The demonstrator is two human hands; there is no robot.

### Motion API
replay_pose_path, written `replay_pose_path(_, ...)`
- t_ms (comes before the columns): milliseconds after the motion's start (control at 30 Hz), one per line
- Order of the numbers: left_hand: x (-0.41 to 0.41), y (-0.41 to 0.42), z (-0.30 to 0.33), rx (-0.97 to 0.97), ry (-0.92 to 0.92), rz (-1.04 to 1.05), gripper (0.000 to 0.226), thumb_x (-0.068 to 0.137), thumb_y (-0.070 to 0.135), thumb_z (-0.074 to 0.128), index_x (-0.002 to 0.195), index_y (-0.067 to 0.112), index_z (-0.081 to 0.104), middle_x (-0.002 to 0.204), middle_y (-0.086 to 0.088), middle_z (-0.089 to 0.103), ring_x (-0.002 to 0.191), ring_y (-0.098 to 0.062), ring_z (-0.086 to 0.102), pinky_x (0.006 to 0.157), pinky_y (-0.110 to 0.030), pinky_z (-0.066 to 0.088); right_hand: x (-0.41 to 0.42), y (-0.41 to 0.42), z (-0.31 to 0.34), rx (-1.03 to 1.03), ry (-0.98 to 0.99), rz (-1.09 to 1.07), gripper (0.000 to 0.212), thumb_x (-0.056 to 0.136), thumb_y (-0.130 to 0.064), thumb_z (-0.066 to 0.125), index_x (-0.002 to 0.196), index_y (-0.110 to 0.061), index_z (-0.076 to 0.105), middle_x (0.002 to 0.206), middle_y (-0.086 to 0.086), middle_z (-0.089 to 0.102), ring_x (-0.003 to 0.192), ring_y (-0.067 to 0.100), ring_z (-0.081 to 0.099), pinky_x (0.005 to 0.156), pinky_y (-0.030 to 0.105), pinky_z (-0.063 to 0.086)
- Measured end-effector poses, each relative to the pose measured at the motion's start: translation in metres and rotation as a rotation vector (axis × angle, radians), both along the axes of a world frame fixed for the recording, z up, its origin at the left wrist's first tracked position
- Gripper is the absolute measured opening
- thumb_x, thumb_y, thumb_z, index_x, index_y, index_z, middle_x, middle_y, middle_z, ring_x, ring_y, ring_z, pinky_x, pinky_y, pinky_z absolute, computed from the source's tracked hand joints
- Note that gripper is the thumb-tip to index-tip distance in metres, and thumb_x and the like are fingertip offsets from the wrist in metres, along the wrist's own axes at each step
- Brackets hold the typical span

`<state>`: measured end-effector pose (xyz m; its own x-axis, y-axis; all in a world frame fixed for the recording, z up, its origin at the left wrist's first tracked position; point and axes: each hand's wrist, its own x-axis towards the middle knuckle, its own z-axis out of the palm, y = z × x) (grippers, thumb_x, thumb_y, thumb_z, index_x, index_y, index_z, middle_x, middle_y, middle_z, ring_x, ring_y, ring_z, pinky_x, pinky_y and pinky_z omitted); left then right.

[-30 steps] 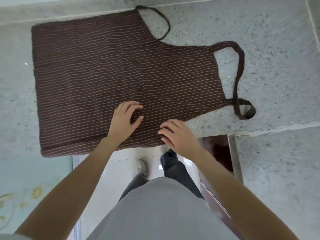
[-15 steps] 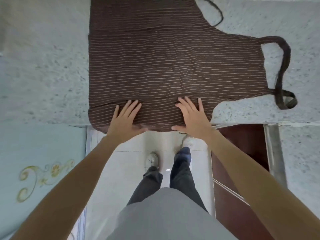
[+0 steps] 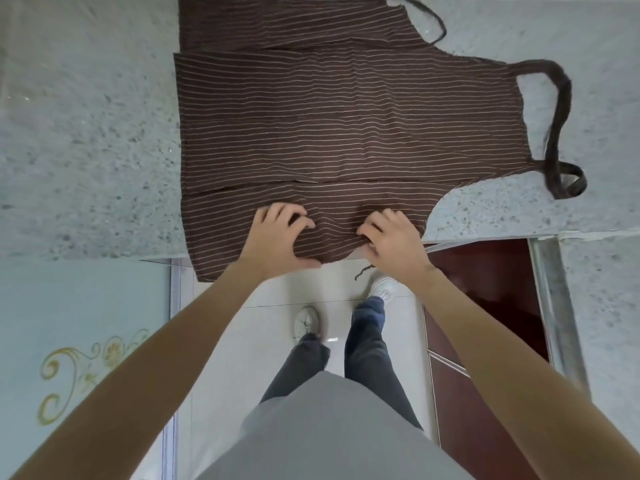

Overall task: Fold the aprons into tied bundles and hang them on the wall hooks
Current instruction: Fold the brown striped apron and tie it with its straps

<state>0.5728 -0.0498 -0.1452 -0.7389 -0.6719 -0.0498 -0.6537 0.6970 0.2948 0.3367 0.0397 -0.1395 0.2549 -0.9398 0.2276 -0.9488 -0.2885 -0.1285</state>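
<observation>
A brown apron [image 3: 346, 123] with thin pale stripes lies spread flat on the speckled grey countertop [image 3: 86, 150], bib to the right. Its dark neck strap [image 3: 557, 126] loops off the right end, and a thin tie [image 3: 433, 22] curls at the top. My left hand [image 3: 277, 239] and my right hand [image 3: 394, 239] sit side by side on the apron's near edge, fingers curled and bunching the cloth, which overhangs the counter's front. A loose tie end [image 3: 363, 270] dangles below my right hand.
A pale blue cabinet front [image 3: 79, 341] with a gold scroll pattern stands at the lower left. A dark red cabinet door [image 3: 485, 323] with a metal frame is at the lower right. White floor tiles [image 3: 242, 341] and my shoes lie between them.
My fingers lay flat on the apron's near edge before; now both hands have curled and gathered the cloth there. The view has shifted slightly.
</observation>
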Motion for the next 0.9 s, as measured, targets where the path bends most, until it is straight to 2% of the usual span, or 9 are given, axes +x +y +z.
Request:
replay_pose_path(67, 0.001, 0.014, -0.001, 0.017, -0.100, 0.048, 0.066, 0.062, 0.053, 0.076, 0.117, 0.026, 0.053, 0.123, -0.002, 0.050, 0.114, -0.025, 0.045, 0.098, -0.044, 0.035, 0.002, 0.002, 0.007, -0.016, 0.004, -0.040, 0.021, 0.074, -0.015, 0.049, 0.084, -0.010, 0.067, 0.077, 0.004, 0.063, 0.069, 0.025, 0.055, 0.067, 0.032, 0.043)
replay_pose_path(167, 0.007, 0.019, 0.006, 0.027, -0.076, 0.166, 0.047, 0.069, 0.019, 0.074, 0.111, 0.019, 0.054, 0.114, -0.005, 0.054, 0.102, -0.026, 0.052, 0.088, -0.039, 0.043, -0.003, 0.004, 0.018, -0.025, 0.121, -0.110, 0.023, 0.065, -0.004, 0.057, 0.087, -0.009, 0.063, 0.077, 0.006, 0.059, 0.071, 0.027, 0.052, 0.070, 0.032, 0.035)
replay_pose_path(267, 0.019, 0.019, 0.027, 0.116, 0.036, 0.159, 0.027, 0.079, 0.011, 0.062, 0.104, 0.015, 0.054, 0.101, 0.000, 0.060, 0.078, -0.024, 0.060, 0.063, -0.030, 0.045, -0.013, 0.007, 0.028, 0.025, 0.206, -0.239, 0.039, 0.057, 0.010, 0.059, 0.092, -0.007, 0.059, 0.079, 0.009, 0.055, 0.073, 0.029, 0.049, 0.068, 0.036, 0.036)
replay_pose_path(300, 0.025, 0.020, 0.035, 0.134, 0.037, 0.144, 0.024, 0.083, 0.012, 0.059, 0.106, 0.015, 0.053, 0.102, 0.002, 0.062, 0.076, -0.024, 0.061, 0.061, -0.029, 0.044, -0.015, 0.011, 0.034, 0.041, 0.208, -0.285, 0.041, 0.056, 0.012, 0.060, 0.092, -0.007, 0.058, 0.079, 0.010, 0.054, 0.073, 0.029, 0.049, 0.066, 0.037, 0.039)
replay_pose_path(400, 0.047, 0.019, 0.047, 0.147, 0.041, 0.193, 0.023, 0.089, 0.010, 0.052, 0.111, 0.017, 0.053, 0.105, 0.005, 0.066, 0.081, -0.022, 0.064, 0.065, -0.029, 0.045, -0.024, 0.025, 0.044, 0.067, 0.171, -0.383, 0.036, 0.058, 0.010, 0.061, 0.089, -0.009, 0.058, 0.079, 0.010, 0.055, 0.073, 0.031, 0.050, 0.066, 0.039, 0.041)
replay_pose_path(567, 0.065, 0.032, 0.067, 0.229, 0.149, 0.355, 0.035, 0.085, -0.008, 0.045, 0.110, 0.014, 0.051, 0.095, -0.005, 0.065, 0.078, -0.026, 0.061, 0.073, -0.039, 0.052, -0.051, 0.044, 0.067, 0.106, 0.095, -0.416, 0.028, 0.059, 0.005, 0.067, 0.082, -0.009, 0.059, 0.074, 0.009, 0.060, 0.070, 0.032, 0.056, 0.068, 0.040, 0.043)
replay_pose_path(700, 0.066, 0.039, 0.078, 0.203, 0.191, 0.479, 0.024, 0.092, 0.003, 0.045, 0.113, 0.015, 0.048, 0.089, 0.003, 0.056, 0.071, -0.019, 0.054, 0.067, -0.030, 0.044, -0.074, 0.051, 0.087, 0.264, -0.164, -0.298, 0.020, 0.081, 0.001, 0.061, 0.100, -0.007, 0.063, 0.073, 0.005, 0.065, 0.065, 0.029, 0.059, 0.060, 0.030, 0.040)
replay_pose_path(800, 0.065, 0.042, 0.082, 0.209, -0.025, 0.319, 0.013, 0.096, 0.018, 0.043, 0.108, 0.018, 0.047, 0.084, 0.000, 0.061, 0.069, -0.022, 0.061, 0.063, -0.032, 0.046, -0.084, 0.055, 0.096, 0.519, -0.254, -0.129, 0.013, 0.091, -0.020, 0.061, 0.101, -0.013, 0.064, 0.060, -0.015, 0.051, 0.054, 0.007, 0.049, 0.054, 0.021, 0.033)
replay_pose_path(900, 0.062, 0.041, 0.085, 0.171, -0.096, 0.339, 0.012, 0.096, 0.026, 0.043, 0.108, 0.022, 0.046, 0.087, -0.001, 0.066, 0.071, -0.022, 0.062, 0.063, -0.032, 0.048, -0.094, 0.051, 0.100, 0.567, -0.351, -0.104, 0.011, 0.091, -0.028, 0.059, 0.093, -0.018, 0.063, 0.066, -0.003, 0.060, 0.060, 0.013, 0.056, 0.059, 0.028, 0.043)
